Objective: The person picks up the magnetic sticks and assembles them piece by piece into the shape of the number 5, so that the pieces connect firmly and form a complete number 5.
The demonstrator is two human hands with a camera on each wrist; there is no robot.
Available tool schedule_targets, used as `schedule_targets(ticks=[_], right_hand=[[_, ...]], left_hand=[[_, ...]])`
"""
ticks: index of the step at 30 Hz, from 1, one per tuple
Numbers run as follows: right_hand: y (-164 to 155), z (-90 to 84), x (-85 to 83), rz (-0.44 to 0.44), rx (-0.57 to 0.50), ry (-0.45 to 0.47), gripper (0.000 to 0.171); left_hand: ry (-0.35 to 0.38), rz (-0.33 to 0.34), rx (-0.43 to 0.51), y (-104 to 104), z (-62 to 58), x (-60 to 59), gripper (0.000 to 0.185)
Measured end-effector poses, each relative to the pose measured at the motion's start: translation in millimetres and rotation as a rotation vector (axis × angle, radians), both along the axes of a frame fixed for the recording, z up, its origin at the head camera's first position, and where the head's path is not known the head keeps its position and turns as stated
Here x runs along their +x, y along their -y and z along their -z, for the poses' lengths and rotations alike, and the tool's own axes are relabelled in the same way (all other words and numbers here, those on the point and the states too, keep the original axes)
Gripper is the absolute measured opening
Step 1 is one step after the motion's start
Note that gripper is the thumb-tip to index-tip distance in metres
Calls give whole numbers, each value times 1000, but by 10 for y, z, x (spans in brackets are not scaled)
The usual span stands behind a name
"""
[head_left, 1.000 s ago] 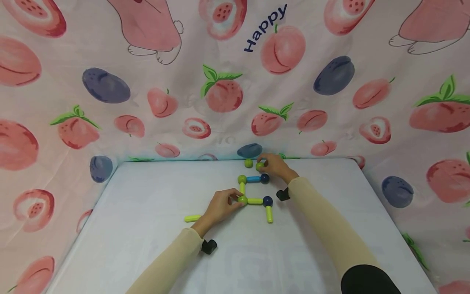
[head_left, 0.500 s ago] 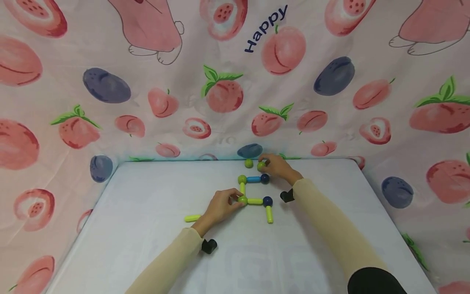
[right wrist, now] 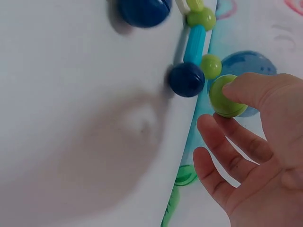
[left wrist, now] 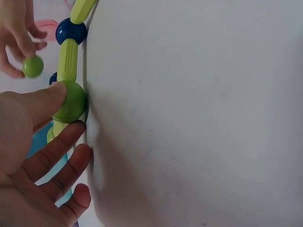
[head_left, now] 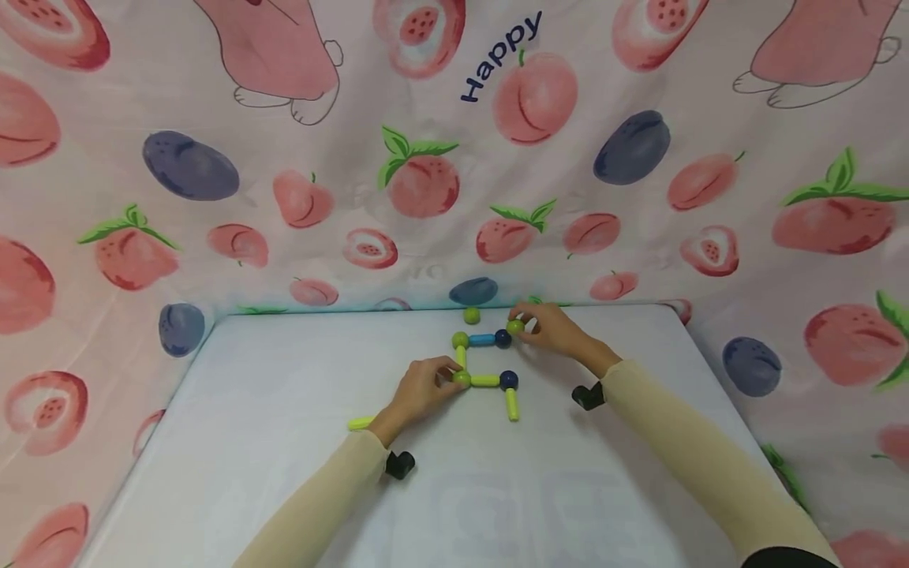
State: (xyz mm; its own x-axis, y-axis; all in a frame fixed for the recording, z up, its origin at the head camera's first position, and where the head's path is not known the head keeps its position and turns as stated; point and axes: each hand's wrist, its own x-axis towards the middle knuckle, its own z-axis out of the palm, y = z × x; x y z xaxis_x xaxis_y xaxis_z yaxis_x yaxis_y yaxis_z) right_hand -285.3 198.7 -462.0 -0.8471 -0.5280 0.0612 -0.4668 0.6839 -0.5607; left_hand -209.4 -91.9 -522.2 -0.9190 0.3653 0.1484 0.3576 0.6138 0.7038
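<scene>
While the white tabletop (head_left: pixel 284 442) carries everything, its far edge meeting a fruit-printed cloth (head_left: pixel 213 197), the work sits near twelve o'clock on it, as a small frame of magnetic rods and balls. That frame runs from a green corner ball (head_left: pixel 460 340) through a blue rod (head_left: pixel 482 340) to a dark blue ball (head_left: pixel 503 338) along the far side; a yellow-green rod drops to a second green ball (head_left: pixel 461 379), from which another yellow-green rod (head_left: pixel 485 381) reaches a second dark blue ball (head_left: pixel 508 380), with a short rod (head_left: pixel 511 405) hanging off it toward six o'clock.

At the frame's nine o'clock side, the left hand (head_left: pixel 419 392) has thumb and fingers pinched on that near green ball, steadying the joint. At two o'clock of the frame, the right hand (head_left: pixel 557 330) has its grip closed round a loose green ball (head_left: pixel 515 326), held just beside the far dark blue ball and apart from it. A spare green ball (head_left: pixel 472 315) lies at twelve o'clock, and a spare yellow-green rod (head_left: pixel 360 424) lies at eight o'clock, partly behind the left wrist.

To do this well, I judge, the held ball should come in slowly and low, since magnets may snap and drag the light frame; the left pinch should press down firmly.
</scene>
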Motion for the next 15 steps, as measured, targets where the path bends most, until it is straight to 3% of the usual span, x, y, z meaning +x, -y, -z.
schedule_targets(ticks=[15], right_hand=[[-219,92,746,-53,-118,39,35]], left_hand=[[20,-24,7,-32,-36,-91,22]])
